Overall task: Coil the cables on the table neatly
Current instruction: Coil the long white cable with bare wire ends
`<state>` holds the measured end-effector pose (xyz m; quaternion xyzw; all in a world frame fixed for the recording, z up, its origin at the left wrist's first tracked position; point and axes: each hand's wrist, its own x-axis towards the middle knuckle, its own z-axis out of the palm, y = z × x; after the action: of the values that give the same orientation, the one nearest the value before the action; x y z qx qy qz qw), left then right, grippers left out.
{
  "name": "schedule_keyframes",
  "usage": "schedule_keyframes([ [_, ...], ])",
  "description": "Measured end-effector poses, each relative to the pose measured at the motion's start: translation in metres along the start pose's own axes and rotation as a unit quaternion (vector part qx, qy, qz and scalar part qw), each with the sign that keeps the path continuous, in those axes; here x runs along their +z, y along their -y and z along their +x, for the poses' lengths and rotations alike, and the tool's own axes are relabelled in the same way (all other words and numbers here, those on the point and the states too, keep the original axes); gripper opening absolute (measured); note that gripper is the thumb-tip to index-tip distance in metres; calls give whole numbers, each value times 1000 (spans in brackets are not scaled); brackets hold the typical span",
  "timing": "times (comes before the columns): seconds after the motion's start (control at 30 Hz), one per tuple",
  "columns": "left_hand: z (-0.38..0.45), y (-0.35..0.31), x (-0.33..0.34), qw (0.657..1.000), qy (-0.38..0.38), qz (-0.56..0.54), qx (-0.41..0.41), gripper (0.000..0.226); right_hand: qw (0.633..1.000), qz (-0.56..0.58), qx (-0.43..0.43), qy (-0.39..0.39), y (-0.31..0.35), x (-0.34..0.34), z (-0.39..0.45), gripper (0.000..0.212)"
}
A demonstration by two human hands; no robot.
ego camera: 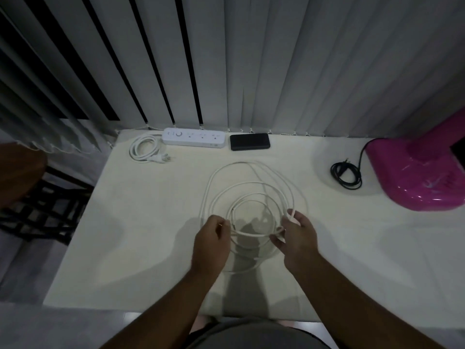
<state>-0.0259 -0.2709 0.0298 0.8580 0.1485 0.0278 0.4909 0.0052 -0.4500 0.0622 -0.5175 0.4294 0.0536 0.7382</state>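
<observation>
Table (141, 222) bears cable (251, 183) before blinds (276, 59).

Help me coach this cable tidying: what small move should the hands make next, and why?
Probably draw the wide far loops of the white cable in toward the smaller ones. The left hand and right hand each pinch the near strands, but the loops lie uneven across the table, so matching their size comes first.
</observation>
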Motion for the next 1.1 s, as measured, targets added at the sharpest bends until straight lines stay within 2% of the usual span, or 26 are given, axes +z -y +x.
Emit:
schedule_keyframes([
  [0.03,0,-4,2,994,-14,-80,-66,7,1000,1,-4,16,1,2,-3,24],
  [0.1,0,-15,7,959,1,-223,-178,25,998,1,-3,58,2,7,-9,26],
  [0.17,0,-26,10,921,24,-310,-236,31,995,-19,5,98,1,10,-14,26],
  [0.23,0,-35,11,882,29,-382,-273,34,990,-70,2,122,-2,12,-19,23],
  [0.3,1,-41,9,855,21,-430,-290,29,982,-130,-21,137,-8,11,-21,23],
  [0.37,3,-40,9,847,17,-442,-294,34,974,-162,-45,151,-9,12,-21,29],
  [0.43,4,-36,10,859,17,-423,-286,42,977,-117,-47,172,-1,16,-17,36],
  [0.53,6,-25,9,903,19,-352,-245,40,984,49,-9,169,23,24,-7,31],
  [0.57,6,-22,8,919,19,-323,-224,36,986,63,-5,155,32,26,-4,29],
  [0.73,11,-27,4,956,2,-264,-130,17,982,-135,-82,107,46,25,-1,20],
  [0.87,33,-52,-7,990,-42,-133,32,17,953,-221,-132,158,42,20,-9,16],
  [1.0,54,-82,-16,973,-94,5,212,23,915,-302,-170,208,50,23,-16,33],
  [1.1,68,-96,-16,965,-82,27,247,23,896,-327,-191,232,62,27,-22,29],
])
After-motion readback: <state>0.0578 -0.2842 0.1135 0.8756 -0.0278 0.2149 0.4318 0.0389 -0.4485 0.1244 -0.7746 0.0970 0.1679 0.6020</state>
